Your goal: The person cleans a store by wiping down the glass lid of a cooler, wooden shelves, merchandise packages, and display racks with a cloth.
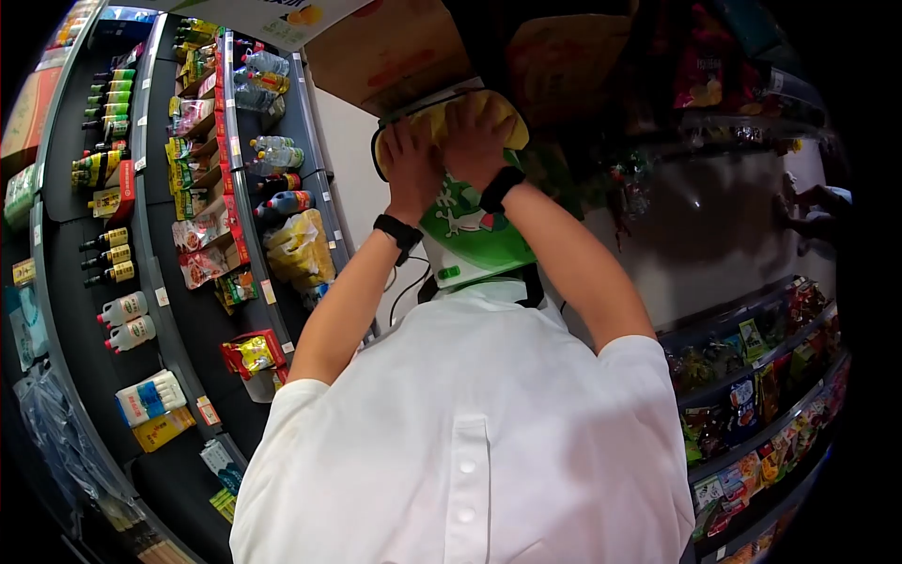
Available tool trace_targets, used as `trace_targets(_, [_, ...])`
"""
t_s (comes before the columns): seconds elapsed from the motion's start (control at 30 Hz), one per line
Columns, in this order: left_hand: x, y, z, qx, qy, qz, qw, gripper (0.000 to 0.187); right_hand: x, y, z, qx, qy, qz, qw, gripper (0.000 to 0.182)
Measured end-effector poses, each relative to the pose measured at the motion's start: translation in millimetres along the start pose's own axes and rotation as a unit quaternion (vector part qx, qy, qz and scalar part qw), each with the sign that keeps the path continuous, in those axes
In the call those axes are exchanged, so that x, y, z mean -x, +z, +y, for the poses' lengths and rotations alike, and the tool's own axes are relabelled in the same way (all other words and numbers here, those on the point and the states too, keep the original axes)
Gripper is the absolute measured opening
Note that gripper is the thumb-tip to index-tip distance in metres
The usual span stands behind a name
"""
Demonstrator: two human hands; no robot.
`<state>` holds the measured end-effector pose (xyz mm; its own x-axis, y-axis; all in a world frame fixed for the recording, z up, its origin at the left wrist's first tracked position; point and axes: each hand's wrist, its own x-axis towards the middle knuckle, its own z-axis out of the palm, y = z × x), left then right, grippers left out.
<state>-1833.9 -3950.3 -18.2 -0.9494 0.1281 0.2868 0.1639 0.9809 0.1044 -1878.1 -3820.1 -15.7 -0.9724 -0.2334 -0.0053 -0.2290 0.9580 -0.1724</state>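
A folded yellow cloth with dark edging [510, 124] lies on top of a green and white box [498, 244] in front of my chest. My left hand [409, 162] is on the left half of the cloth, its fingers bent over it. Close beside it, my right hand [473, 146] grips the cloth's middle, fingers pointing away from me. The thumbs are nearly touching. Both wrists wear black bands. What lies under the palms is hidden.
Shelves on the left hold bottles [268, 75], sauce packs and white jugs [129, 320]. Open cardboard cartons [390, 56] stand just beyond my hands. To the right are racks of packaged snacks [742, 479]. Another person's hand or limb [817, 202] shows at far right.
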Motion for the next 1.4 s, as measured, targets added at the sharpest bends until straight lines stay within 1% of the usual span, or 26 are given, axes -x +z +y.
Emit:
trace_targets(0.07, [16, 1, -1, -0.023, 0.012, -0.027, 0.999, 0.072, 4, 17, 8, 0.021, -0.043, 0.101, 0.994, 0.07])
trace_targets(0.1, [15, 3, -9, -0.043, 0.04, -0.021, 0.998, 0.076, -1, 21, 12, -0.002, -0.055, 0.104, 0.993, 0.068])
trace_targets(0.13, [10, 8, -17, -0.043, 0.038, -0.022, 0.998, 0.076, -9, 25, 15, -0.002, -0.057, 0.103, 0.993, 0.068])
trace_targets(0.2, [1, 15, -32, -0.028, 0.074, -0.004, 0.997, 0.075, -21, 30, 16, 0.025, -0.085, 0.1, 0.991, 0.068])
trace_targets(0.23, [-4, 16, -37, -0.02, 0.082, 0.009, 0.996, 0.068, -24, 30, 16, 0.023, -0.086, 0.098, 0.991, 0.068])
trace_targets(0.37, [-18, 20, -47, -0.021, 0.086, -0.008, 0.996, 0.065, -36, 23, 23, -0.001, -0.098, 0.063, 0.993, 0.068])
trace_targets(0.5, [-19, 9, -32, 0.011, 0.044, -0.043, 0.998, 0.059, -19, 14, 28, -0.031, -0.077, 0.072, 0.994, 0.058])
trace_targets(0.53, [-14, 3, -25, 0.008, 0.026, -0.051, 0.998, 0.057, -13, 13, 30, -0.039, -0.066, 0.061, 0.995, 0.054])
trace_targets(0.63, [10, -4, -10, -0.017, 0.045, -0.065, 0.997, 0.055, 15, 14, 39, -0.044, -0.069, 0.055, 0.995, 0.047])
trace_targets(0.67, [19, -7, -5, -0.009, 0.057, -0.063, 0.996, 0.055, 30, 8, 41, -0.037, -0.056, 0.057, 0.996, 0.047])
trace_targets(0.73, [38, -13, 3, -0.036, 0.073, -0.085, 0.993, 0.057, 60, -8, 42, -0.097, -0.053, 0.02, 0.994, 0.045])
trace_targets(0.8, [58, -24, 8, -0.018, 0.1, -0.075, 0.992, 0.055, 93, -20, 36, -0.102, -0.027, 0.024, 0.994, 0.045])
trace_targets(0.87, [74, -29, 12, -0.035, 0.146, -0.036, 0.988, 0.05, 119, -14, 37, -0.109, -0.032, 0.055, 0.992, 0.045])
trace_targets(0.9, [82, -33, 14, -0.04, 0.172, -0.005, 0.984, 0.044, 132, -5, 36, -0.103, -0.029, 0.105, 0.989, 0.044])
trace_targets(0.93, [91, -41, 17, -0.027, 0.186, -0.009, 0.982, 0.044, 147, -5, 32, -0.097, -0.011, 0.102, 0.99, 0.044])
trace_targets(1.0, [105, -56, 20, 0.021, 0.201, -0.078, 0.976, 0.045, 175, -14, 23, -0.037, 0.0, 0.074, 0.997, 0.048])
trace_targets(1.03, [114, -60, 22, 0.055, 0.235, -0.031, 0.97, 0.041, 192, -32, 12, -0.018, 0.019, 0.049, 0.998, 0.048])
trace_targets(1.07, [123, -63, 22, 0.073, 0.262, -0.033, 0.962, 0.041, 208, -23, 8, -0.047, 0.031, 0.064, 0.996, 0.046])
trace_targets(1.13, [139, -69, 23, 0.043, 0.289, -0.103, 0.951, 0.04, 243, -21, -6, -0.05, 0.069, 0.098, 0.992, 0.041])
trace_targets(1.2, [153, -67, 23, 0.099, 0.323, -0.109, 0.935, 0.04, 273, -6, -19, -0.149, 0.131, 0.137, 0.971, 0.035])
trace_targets(1.23, [156, -68, 24, 0.117, 0.36, -0.073, 0.923, 0.038, 292, -5, -29, -0.173, 0.177, 0.16, 0.956, 0.027])
trace_targets(1.27, [159, -73, 26, 0.127, 0.392, -0.075, 0.908, 0.038, 314, -8, -37, -0.165, 0.21, 0.172, 0.948, 0.027])
trace_targets(1.3, [160, -79, 29, 0.135, 0.425, -0.128, 0.886, 0.036, 333, -11, -44, -0.244, 0.267, 0.05, 0.931, 0.028])
trace_targets(1.33, [161, -83, 33, 0.138, 0.458, -0.179, 0.859, 0.033, 352, -13, -51, -0.327, 0.315, -0.067, 0.888, 0.03])
trace_targets(1.37, [167, -79, 37, 0.155, 0.49, -0.215, 0.83, 0.028, 373, -9, -60, -0.331, 0.348, -0.046, 0.876, 0.03])
trace_targets(1.4, [179, -74, 38, 0.158, 0.526, -0.218, 0.807, 0.028, 395, 0, -71, -0.362, 0.365, -0.018, 0.857, 0.033])
